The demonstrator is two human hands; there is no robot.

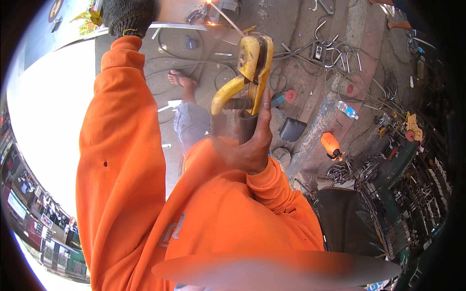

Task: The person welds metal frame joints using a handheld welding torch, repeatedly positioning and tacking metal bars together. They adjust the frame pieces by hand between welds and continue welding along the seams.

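My right hand [257, 145] is wrapped around the dark handle of a yellow welding electrode holder [250, 63]. A thin welding rod [227, 18] sticks out of its jaws toward the upper left. Bright orange glowing spots [209, 22] show near the rod's far end, beside a small metal piece [196, 16]. My left hand [128, 18], in a dark knit glove, reaches to the top edge over a flat light surface [172, 25]. Its fingers run out of the picture, so what they touch is hidden.
Cables [194, 61] loop over the floor below. Bent metal rods [335, 56], a plastic bottle [347, 109], an orange bottle [331, 144] and a black plate [292, 129] lie to the right. A black padded seat [347, 220] stands lower right; a large white panel [48, 131] fills the left.
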